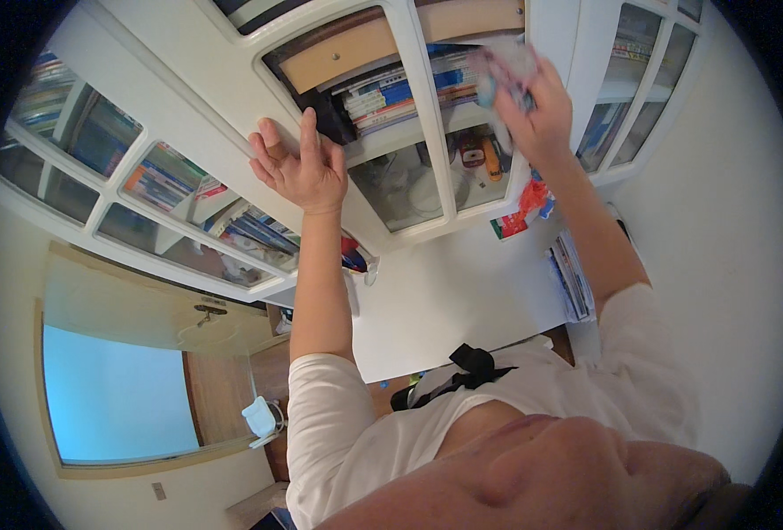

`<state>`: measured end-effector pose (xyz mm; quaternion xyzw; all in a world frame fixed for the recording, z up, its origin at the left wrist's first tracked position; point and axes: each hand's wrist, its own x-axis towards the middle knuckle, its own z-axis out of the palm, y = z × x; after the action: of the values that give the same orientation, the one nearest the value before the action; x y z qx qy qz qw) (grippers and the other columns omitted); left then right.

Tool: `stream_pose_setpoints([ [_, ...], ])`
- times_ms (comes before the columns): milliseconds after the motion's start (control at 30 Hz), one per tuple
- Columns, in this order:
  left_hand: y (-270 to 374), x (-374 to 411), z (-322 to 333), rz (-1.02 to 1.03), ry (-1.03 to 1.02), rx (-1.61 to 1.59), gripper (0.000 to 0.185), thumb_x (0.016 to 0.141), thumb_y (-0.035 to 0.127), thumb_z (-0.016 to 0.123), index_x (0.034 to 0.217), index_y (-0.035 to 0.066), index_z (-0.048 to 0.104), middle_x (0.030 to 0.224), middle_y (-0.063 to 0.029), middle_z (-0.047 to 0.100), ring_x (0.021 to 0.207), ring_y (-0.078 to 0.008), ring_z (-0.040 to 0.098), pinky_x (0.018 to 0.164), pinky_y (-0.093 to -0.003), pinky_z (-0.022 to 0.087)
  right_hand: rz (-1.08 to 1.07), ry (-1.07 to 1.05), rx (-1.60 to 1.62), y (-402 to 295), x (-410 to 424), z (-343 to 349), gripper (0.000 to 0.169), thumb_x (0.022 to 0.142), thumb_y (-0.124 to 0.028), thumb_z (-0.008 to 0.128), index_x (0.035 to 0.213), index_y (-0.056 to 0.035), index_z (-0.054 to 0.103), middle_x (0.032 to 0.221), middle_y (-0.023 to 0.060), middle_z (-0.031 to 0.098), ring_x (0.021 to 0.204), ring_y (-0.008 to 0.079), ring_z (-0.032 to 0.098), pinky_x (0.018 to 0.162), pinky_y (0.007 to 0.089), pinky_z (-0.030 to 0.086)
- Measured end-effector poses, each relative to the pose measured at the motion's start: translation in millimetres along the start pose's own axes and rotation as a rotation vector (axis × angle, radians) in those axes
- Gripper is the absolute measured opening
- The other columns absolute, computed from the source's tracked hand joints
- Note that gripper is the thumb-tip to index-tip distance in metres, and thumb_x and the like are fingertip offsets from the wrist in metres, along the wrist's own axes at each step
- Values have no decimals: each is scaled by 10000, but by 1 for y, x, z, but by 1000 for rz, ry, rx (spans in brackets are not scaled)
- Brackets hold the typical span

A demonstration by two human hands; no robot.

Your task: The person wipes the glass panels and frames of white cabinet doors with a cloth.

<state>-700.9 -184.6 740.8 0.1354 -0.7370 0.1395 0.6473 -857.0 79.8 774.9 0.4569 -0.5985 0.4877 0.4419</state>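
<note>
My left hand (302,162) is raised with its fingers apart against the white frame of a glass cabinet door (358,173), holding nothing. On the right, my right hand (544,116) grips a crumpled cloth (507,73) over the door's right-hand panes; hand and cloth are blurred. Behind the glass lie stacked books (381,99) below a tan drawer-like box (342,56). A lower shelf holds a red item (471,152) beside an orange one (492,159). How firmly the cloth touches the glass cannot be told.
Below the cabinet spreads a white desk (444,298), with upright books or magazines (572,278) at its right and a red plastic wrapper (532,199) near its back. More glass-fronted bookcases (106,189) flank the door. A light blue chair (259,417) stands far lower left.
</note>
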Motion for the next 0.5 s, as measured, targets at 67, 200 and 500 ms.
stream_pose_setpoints([
  [67,-2,-1,0,7,7,8,516,735,204,613,1245,286,613,1466,-179,373,1351,-408,305,1065,-544,212,7,42,167,-21,37,21,278,784,-115,659,1049,-32,645,1104,144,596,1007,324,569,875,374,454],
  [200,-1,-1,2,10,19,14,523,723,214,619,1241,291,616,1471,-178,366,1356,-400,302,1076,-533,197,-153,132,-86,-41,41,59,263,759,-142,669,999,-37,648,1053,142,596,992,347,533,864,393,436],
  [500,1,1,2,17,21,-2,533,698,193,627,1226,267,625,1466,-213,352,1333,-443,311,1068,-559,199,-33,6,-20,-29,-27,62,288,707,-202,716,925,-26,648,1081,150,593,1026,378,512,843,440,461],
])
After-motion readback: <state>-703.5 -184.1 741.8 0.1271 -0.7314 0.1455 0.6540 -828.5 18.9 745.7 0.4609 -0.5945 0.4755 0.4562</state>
